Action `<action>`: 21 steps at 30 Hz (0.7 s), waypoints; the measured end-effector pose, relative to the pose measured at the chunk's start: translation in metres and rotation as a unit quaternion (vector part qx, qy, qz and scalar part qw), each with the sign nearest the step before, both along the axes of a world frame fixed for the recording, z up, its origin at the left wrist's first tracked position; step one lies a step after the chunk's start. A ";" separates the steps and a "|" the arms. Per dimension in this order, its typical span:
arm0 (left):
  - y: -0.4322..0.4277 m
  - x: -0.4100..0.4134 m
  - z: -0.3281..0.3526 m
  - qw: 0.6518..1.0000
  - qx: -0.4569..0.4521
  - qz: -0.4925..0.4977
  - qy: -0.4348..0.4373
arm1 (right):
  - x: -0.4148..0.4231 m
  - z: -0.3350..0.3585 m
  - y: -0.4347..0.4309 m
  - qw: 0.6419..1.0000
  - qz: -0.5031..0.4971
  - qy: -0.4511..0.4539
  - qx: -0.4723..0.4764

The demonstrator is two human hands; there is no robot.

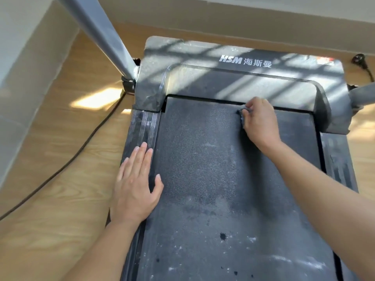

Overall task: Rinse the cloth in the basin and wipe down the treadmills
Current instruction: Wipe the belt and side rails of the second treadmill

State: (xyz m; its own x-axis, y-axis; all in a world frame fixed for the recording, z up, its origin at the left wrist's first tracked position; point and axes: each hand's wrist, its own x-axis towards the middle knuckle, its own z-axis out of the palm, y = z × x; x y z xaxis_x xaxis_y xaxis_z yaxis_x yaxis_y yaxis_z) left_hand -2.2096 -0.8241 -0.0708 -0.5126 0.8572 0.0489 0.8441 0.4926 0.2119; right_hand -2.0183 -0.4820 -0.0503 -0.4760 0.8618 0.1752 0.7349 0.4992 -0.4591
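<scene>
We press a small, dark, bunched cloth (242, 114) against the dusty black textured treadmill belt (198, 159), our right hand (258, 122) curled round it in a tight grip, the grey plastic motor cover (203, 55) just beyond the knuckles. Well left of the grip, our left hand (136, 179) lies flat, fingers straight, on the ribbed black side rail (142, 126). Soft, light and limp, the cloth is probably best held bunched under the palm against the rough belt.
</scene>
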 end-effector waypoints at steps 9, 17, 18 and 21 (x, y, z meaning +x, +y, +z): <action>-0.005 -0.002 0.003 1.000 -0.001 0.005 -0.010 | -0.174 0.003 -0.080 0.975 0.215 -0.051 0.031; -0.005 -0.001 0.003 1.000 0.004 0.005 -0.012 | -0.014 0.023 0.013 0.951 0.211 -0.216 0.068; -0.004 -0.001 0.002 1.000 0.007 0.004 -0.011 | 0.025 0.024 0.028 0.952 0.189 -0.228 0.075; 0.000 -0.001 0.000 1.000 0.008 0.004 -0.010 | 0.117 0.033 0.063 0.947 0.120 -0.282 0.100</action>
State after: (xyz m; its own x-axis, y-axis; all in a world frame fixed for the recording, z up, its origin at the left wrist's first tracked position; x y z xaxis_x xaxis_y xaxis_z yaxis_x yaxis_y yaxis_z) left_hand -2.2106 -0.8239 -0.0710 -0.5202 0.8524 0.0519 0.8359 0.4958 0.2354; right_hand -1.9017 -0.4187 -0.0170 -0.7204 0.6934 -0.0167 0.6893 0.7184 0.0935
